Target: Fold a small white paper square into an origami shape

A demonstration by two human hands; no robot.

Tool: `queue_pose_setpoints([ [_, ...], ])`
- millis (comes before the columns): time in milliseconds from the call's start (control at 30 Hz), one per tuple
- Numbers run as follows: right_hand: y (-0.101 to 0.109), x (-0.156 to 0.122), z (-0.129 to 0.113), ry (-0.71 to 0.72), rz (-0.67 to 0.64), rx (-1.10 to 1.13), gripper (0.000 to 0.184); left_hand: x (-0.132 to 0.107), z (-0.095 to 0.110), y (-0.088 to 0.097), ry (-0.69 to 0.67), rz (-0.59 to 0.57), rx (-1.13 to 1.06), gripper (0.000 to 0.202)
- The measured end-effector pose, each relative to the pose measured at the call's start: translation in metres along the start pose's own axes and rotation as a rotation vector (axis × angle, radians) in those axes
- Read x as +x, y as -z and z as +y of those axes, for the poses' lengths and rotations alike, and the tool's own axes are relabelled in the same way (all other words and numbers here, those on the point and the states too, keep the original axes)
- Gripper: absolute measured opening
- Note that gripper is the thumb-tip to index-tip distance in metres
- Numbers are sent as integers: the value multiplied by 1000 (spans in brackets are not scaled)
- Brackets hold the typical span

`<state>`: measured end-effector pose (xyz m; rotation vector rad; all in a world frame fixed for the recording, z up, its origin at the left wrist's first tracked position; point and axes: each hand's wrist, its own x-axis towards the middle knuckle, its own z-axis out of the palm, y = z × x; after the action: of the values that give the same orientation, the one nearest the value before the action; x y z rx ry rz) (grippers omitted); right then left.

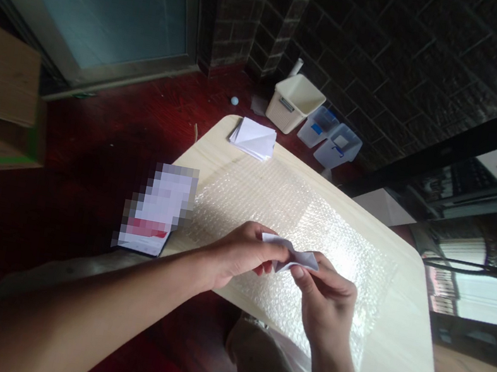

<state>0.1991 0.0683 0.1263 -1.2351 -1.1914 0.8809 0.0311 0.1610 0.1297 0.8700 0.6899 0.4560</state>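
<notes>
Both my hands hold a small folded piece of white paper (294,256) just above a sheet of bubble wrap (300,221) spread on a pale wooden table (393,346). My left hand (241,255) pinches the paper's left end with fingers curled. My right hand (326,302) pinches its right end between thumb and forefinger. The paper is creased and bent in the middle.
A stack of white paper sheets (253,138) lies at the table's far corner. A blurred rectangular object (155,208) sits at the table's left edge. On the red floor beyond stand a cream basket (294,102) and two clear plastic boxes (329,137). A black unit (472,174) stands to the right.
</notes>
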Motion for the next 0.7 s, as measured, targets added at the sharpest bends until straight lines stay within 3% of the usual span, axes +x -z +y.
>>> queue_pose_setpoints([
  [167, 0, -1, 1, -23, 27, 24, 19, 0, -1, 0, 68, -1, -25, 14],
  [333, 4, 1, -3, -18, 23, -99, 17, 1, 2, 2, 98, -29, -35, 6],
  [433, 8, 2, -5, -10, 24, -182, 14, 3, 3, 5, 117, 37, -6, 11],
  [533, 12, 1, -4, -3, -3, -266, 12, 6, -1, 6, 67, 130, 95, 12],
  [700, 12, -1, -2, -11, -36, -343, 13, 9, -10, 6, -34, 149, 269, 11],
])
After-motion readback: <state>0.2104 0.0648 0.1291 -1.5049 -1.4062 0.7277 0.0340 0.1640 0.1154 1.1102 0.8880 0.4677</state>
